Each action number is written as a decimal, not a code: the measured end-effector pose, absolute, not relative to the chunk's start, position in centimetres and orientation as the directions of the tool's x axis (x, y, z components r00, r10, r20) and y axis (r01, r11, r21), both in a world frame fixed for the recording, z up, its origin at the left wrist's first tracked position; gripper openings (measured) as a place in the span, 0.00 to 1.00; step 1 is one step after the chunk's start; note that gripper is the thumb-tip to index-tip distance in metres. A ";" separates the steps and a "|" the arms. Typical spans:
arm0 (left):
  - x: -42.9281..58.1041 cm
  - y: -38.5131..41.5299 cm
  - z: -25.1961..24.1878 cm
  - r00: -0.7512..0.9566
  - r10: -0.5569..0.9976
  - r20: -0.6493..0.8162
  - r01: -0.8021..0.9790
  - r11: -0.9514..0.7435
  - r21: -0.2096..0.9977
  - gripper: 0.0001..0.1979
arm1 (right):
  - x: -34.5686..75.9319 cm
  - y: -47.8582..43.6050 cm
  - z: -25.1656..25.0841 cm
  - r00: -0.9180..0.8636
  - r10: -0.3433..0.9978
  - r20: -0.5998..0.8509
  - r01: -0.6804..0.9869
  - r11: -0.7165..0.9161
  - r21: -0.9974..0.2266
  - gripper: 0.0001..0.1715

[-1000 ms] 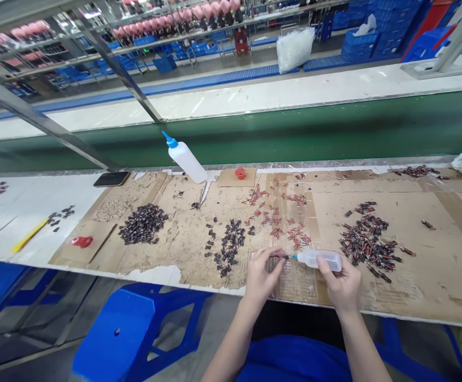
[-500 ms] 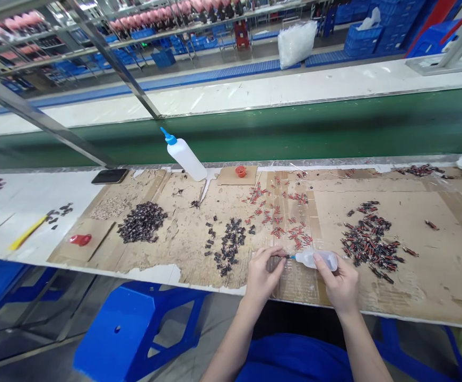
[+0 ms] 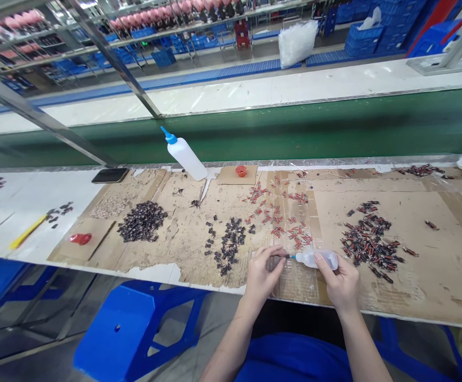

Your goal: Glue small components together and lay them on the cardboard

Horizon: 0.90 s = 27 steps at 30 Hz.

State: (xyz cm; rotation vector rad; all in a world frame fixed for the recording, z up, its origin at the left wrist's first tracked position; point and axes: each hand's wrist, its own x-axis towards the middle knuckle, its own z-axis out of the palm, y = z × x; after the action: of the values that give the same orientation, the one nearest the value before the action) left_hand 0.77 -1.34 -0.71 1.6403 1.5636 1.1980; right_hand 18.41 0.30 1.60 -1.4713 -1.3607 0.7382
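My left hand pinches a small dark part near the table's front edge. My right hand grips a small clear squeeze bottle lying sideways, its blue nozzle tip touching the dark part. Just left of my hands lies a pile of small black parts. Red and black pieces are scattered behind my hands. A larger heap of red and black pieces sits to the right.
Worn cardboard covers the bench. A bigger white bottle with a blue cap leans at the back. A dark heap, a red cap, a yellow tool, a phone. Green conveyor belt behind. Blue stool below.
The view has shifted slightly. The small bottle and my right hand have edged a little left toward the dark part; my left hand stays put.
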 end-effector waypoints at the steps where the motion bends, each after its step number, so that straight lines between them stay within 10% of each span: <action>1: 0.8 -1.3 -0.7 -0.085 0.973 0.216 0.460 -0.154 0.875 0.11 | 18.4 0.3 1.6 0.192 0.967 0.168 0.377 0.086 -0.922 0.24; 14: 0.7 -1.2 -0.4 -0.073 0.976 0.206 0.449 -0.152 0.881 0.10 | 19.2 1.0 1.1 0.538 0.834 0.124 0.104 0.080 -0.991 0.21; 27: 4.5 1.7 0.9 0.020 0.958 0.286 0.735 -0.208 0.645 0.06 | 19.4 4.0 0.5 0.422 0.882 0.208 0.373 0.040 -0.927 0.38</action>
State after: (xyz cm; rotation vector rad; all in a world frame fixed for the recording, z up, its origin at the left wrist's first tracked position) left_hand 4.45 1.66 0.92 1.9868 1.7378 0.9884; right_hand 19.45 4.02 0.50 -1.5493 -1.1482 0.5655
